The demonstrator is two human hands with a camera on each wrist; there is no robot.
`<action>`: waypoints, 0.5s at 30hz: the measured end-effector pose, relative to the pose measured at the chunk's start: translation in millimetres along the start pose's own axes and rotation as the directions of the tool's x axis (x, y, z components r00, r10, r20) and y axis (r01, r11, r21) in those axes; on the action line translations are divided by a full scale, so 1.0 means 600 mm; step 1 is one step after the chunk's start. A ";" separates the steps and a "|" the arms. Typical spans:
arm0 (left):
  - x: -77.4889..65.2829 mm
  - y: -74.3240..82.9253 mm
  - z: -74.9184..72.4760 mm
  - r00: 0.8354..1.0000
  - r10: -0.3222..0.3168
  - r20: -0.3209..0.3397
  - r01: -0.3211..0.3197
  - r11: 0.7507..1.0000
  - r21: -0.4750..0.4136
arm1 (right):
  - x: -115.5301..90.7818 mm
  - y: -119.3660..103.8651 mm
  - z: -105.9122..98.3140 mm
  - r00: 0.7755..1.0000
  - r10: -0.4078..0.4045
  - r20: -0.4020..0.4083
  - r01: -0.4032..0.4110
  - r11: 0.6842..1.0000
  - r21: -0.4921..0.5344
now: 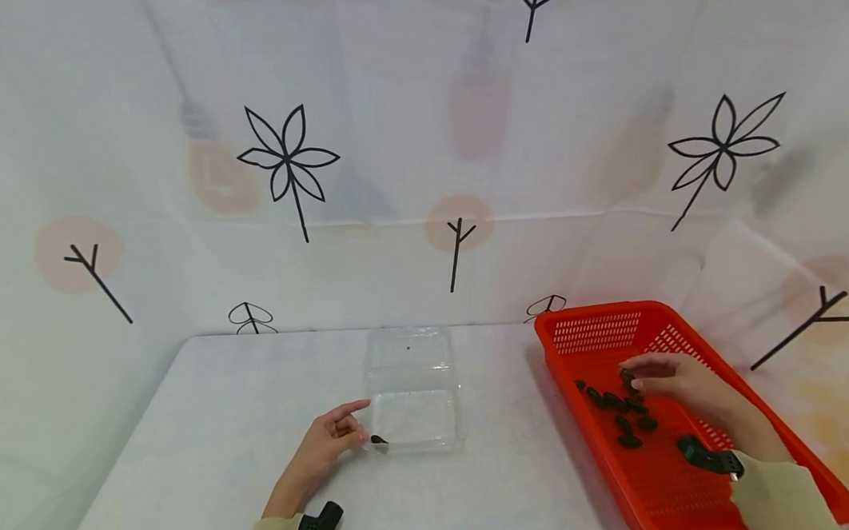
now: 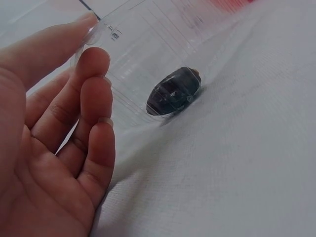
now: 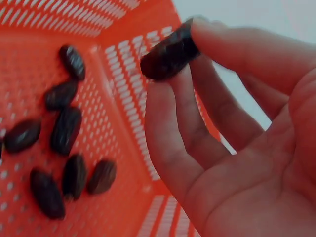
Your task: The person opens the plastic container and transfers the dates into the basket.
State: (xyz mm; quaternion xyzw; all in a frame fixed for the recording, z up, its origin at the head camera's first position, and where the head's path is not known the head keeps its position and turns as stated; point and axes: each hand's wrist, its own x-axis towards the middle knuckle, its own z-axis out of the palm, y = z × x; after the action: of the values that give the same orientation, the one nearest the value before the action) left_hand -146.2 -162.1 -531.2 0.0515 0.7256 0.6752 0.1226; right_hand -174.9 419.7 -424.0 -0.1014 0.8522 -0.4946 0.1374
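Note:
My left hand (image 1: 329,436) is at the near-left corner of a clear plastic box (image 1: 414,416), its curled fingers and thumb holding the rim. One dark date (image 2: 175,91) lies inside, close to that corner, seen through the wall. Over the red basket (image 1: 604,482), my right hand (image 1: 692,387) pinches another date (image 3: 170,53) between thumb and fingertips. Below it, several loose dates (image 3: 66,131) are spread on the basket floor. The right wrist view shows the held date raised above them.
The box's hinged lid (image 1: 409,348) lies folded back toward the rear. A white cloth covers the table (image 1: 229,415). Behind it hangs a pale printed curtain (image 1: 402,136). The basket's high slotted wall (image 1: 597,330) stands on the right side.

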 end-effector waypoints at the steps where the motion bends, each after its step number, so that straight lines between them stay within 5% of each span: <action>1: 0.000 -0.001 0.000 1.000 -0.003 0.001 0.003 1.000 -0.001 | -0.003 0.008 -0.003 1.000 0.011 -0.012 -0.011 1.000 -0.003; 10: 0.001 -0.003 -0.002 1.000 0.025 0.001 -0.025 1.000 0.014 | -0.009 0.052 -0.013 0.986 0.047 -0.158 -0.036 0.997 0.067; 15: 0.002 -0.003 -0.001 1.000 0.026 -0.006 -0.026 1.000 0.015 | -0.003 0.063 -0.013 0.982 0.057 -0.177 -0.054 0.998 0.023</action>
State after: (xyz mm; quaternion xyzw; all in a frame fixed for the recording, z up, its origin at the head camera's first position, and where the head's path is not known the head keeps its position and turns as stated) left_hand -147.6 -162.3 -533.1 0.0597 0.7301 0.6715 0.1113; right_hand -177.6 445.1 -452.8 -0.0318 0.8590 -0.5054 0.0754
